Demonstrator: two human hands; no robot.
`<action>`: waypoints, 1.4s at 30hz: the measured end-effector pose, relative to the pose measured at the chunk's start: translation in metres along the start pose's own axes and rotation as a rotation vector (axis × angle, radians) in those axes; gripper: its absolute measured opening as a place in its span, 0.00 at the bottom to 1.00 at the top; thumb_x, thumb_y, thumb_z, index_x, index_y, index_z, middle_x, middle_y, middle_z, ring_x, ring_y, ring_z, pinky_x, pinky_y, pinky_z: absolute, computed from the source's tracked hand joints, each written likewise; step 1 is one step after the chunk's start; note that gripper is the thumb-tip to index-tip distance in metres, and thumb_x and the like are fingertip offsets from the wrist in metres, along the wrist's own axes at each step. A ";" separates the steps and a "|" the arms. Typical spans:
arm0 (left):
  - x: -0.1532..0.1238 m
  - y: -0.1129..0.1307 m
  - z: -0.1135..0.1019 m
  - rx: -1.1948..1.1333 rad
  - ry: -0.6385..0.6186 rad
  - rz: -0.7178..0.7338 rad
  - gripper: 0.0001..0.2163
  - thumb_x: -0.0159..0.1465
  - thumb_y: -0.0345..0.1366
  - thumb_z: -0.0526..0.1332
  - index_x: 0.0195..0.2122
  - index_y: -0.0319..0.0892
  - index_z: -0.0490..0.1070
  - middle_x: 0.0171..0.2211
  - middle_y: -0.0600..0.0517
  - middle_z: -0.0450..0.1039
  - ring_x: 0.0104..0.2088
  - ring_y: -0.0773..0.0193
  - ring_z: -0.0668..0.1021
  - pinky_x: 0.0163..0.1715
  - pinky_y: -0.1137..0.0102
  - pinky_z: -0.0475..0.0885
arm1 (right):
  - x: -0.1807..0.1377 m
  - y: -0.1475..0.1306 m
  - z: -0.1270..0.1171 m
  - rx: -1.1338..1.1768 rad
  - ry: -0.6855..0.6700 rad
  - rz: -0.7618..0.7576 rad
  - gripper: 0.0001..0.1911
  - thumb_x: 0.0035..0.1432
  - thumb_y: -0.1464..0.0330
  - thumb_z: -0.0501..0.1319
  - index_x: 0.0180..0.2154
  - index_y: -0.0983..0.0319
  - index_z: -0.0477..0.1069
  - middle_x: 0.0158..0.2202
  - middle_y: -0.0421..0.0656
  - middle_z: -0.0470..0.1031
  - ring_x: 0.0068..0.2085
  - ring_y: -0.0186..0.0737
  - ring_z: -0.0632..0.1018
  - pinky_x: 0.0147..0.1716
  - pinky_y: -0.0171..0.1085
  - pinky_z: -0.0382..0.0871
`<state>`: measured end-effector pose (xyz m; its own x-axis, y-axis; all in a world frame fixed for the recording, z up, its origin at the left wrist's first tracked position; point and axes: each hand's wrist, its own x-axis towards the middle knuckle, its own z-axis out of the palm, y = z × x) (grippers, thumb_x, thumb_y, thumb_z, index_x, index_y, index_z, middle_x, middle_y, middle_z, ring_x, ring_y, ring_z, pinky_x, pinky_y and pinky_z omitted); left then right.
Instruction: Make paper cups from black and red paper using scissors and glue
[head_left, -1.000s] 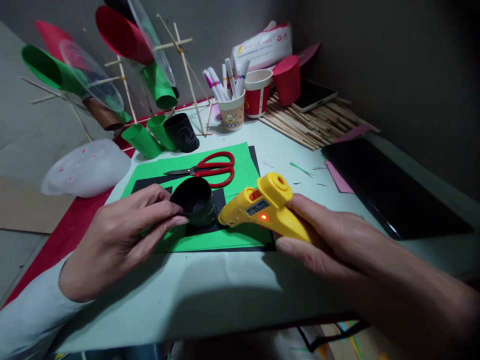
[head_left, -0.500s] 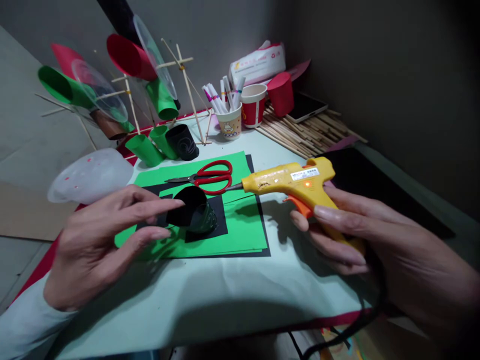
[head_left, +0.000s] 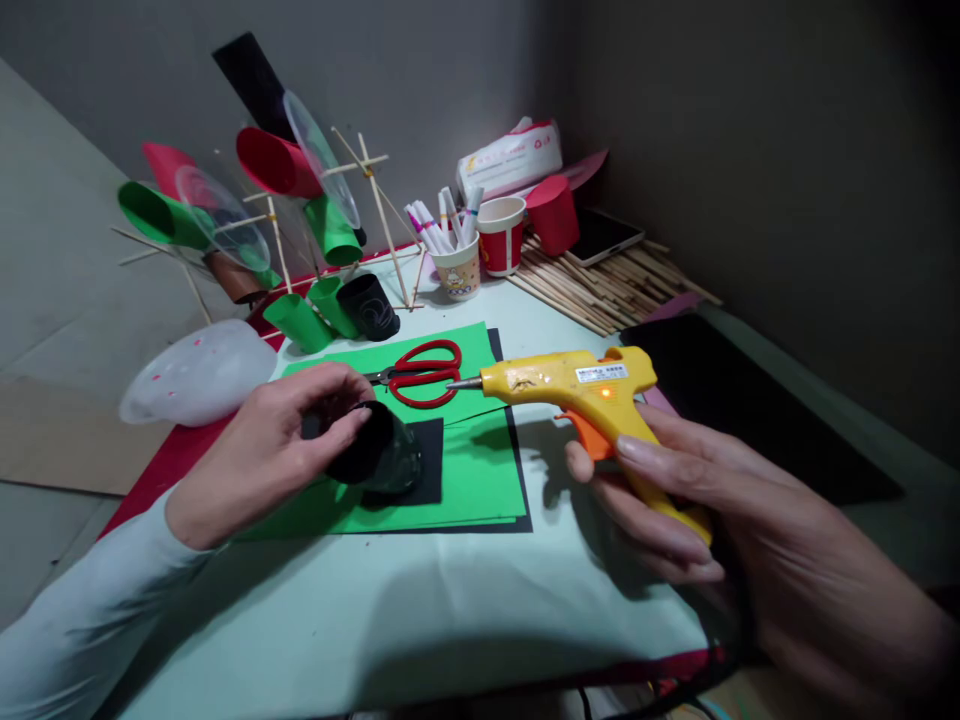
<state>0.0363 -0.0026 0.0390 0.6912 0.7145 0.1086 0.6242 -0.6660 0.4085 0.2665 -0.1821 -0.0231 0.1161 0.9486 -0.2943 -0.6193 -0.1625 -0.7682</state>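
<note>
My right hand (head_left: 675, 490) is wrapped round the handle of a yellow hot glue gun (head_left: 559, 378) with a lit orange light. Its nozzle points left, and the orange trigger (head_left: 589, 437) sits just ahead of my fingers. My left hand (head_left: 289, 440) pinches the rim of a black paper tube (head_left: 394, 455), the thumb at its opening; the fingers behind are partly hidden. Under the tube lies a black paper square (head_left: 430, 460) on green paper sheets (head_left: 480, 490). Red-handled scissors (head_left: 427, 374) rest just behind the tube, their blades partly covered by my left hand.
A stick frame with coloured paper tubes (head_left: 277, 160) stands back left, near a white balloon (head_left: 199, 372). Behind are a cup of markers (head_left: 457, 270), a red-and-white cup (head_left: 501, 240), a red paper cylinder (head_left: 553, 215), wooden sticks (head_left: 585, 285) and a phone (head_left: 609, 236). Black sheet (head_left: 750, 400) lies right.
My left hand has moved from beside the black tube's opening to a pinch on its rim. The glue gun stays in my right hand, almost still. The view has shifted slightly.
</note>
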 end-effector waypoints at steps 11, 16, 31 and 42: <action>-0.027 0.006 -0.014 0.039 0.313 0.208 0.05 0.67 0.34 0.56 0.36 0.45 0.71 0.32 0.53 0.73 0.34 0.63 0.76 0.35 0.69 0.70 | 0.008 -0.005 0.021 0.061 0.068 -0.101 0.08 0.53 0.66 0.73 0.34 0.60 0.78 0.21 0.35 0.62 0.20 0.25 0.55 0.14 0.23 0.51; -0.037 0.019 -0.024 -0.001 0.417 0.305 0.07 0.66 0.26 0.57 0.38 0.46 0.69 0.33 0.54 0.71 0.35 0.63 0.74 0.35 0.66 0.69 | 0.020 -0.007 0.053 -0.037 0.141 -0.224 0.17 0.51 0.62 0.76 0.41 0.58 0.75 0.28 0.37 0.72 0.22 0.25 0.64 0.18 0.24 0.60; -0.062 0.027 -0.024 0.274 0.674 0.470 0.35 0.62 0.21 0.57 0.67 0.61 0.60 0.39 0.50 0.67 0.37 0.56 0.73 0.37 0.57 0.72 | 0.042 -0.017 0.108 -0.155 0.128 -0.283 0.23 0.47 0.61 0.77 0.41 0.59 0.70 0.28 0.33 0.69 0.21 0.25 0.65 0.17 0.25 0.59; -0.056 0.020 -0.013 0.053 0.690 0.446 0.33 0.58 0.25 0.56 0.64 0.61 0.66 0.43 0.48 0.73 0.43 0.50 0.76 0.46 0.50 0.73 | 0.067 -0.021 0.114 -0.160 0.077 -0.219 0.24 0.49 0.62 0.76 0.44 0.59 0.69 0.23 0.30 0.67 0.17 0.23 0.61 0.14 0.25 0.54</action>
<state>0.0054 -0.0531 0.0525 0.5099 0.3403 0.7901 0.3720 -0.9153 0.1542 0.1991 -0.0847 0.0381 0.2962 0.9435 -0.1485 -0.4434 -0.0019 -0.8963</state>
